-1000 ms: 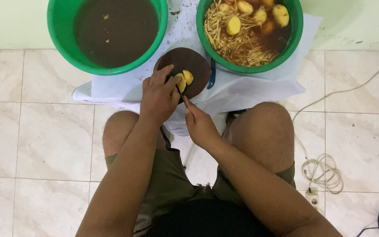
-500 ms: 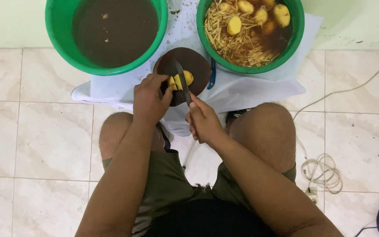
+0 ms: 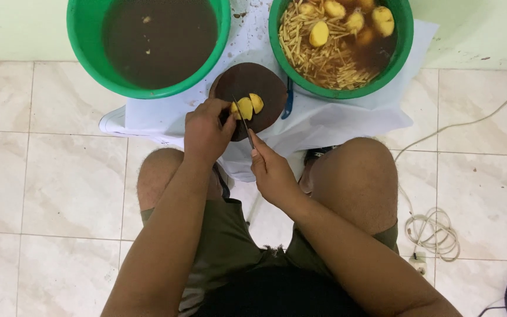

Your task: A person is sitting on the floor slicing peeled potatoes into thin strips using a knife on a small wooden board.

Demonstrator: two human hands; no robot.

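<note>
down below me, the widest thing is the tiled floor (image 3: 48,182), pale marble squares that run out on all sides of my fingers. on it, beyond my hands, lies a white sheet (image 3: 335,120), and both basins stand on that. the left green basin (image 3: 80,53) sits up and to the left of my left fingers and holds dark brown water. the right green basin (image 3: 406,41) sits up and to the right of my right fingers, with potato sticks (image 3: 318,61) and whole peeled potatoes (image 3: 382,20) in brown water. between the two basins, right under my fingertips, is the round dark cutting board (image 3: 253,82). a coiled white cable (image 3: 432,232) lies on the floor well off to the right of my right hand, past my knee. a blue handle (image 3: 289,100) peeks out just right of the board.

my left hand (image 3: 206,132) rests on the near left edge of the board, fingers curled and pressing on the cut yellow potato (image 3: 247,107), which lies on the board just beside my right hand's reach. my right hand (image 3: 274,170) is clenched around the handle of the knife (image 3: 243,117), index finger stretched along it, and the thin blade stands on edge against the potato, just right of my left fingertips.
</note>
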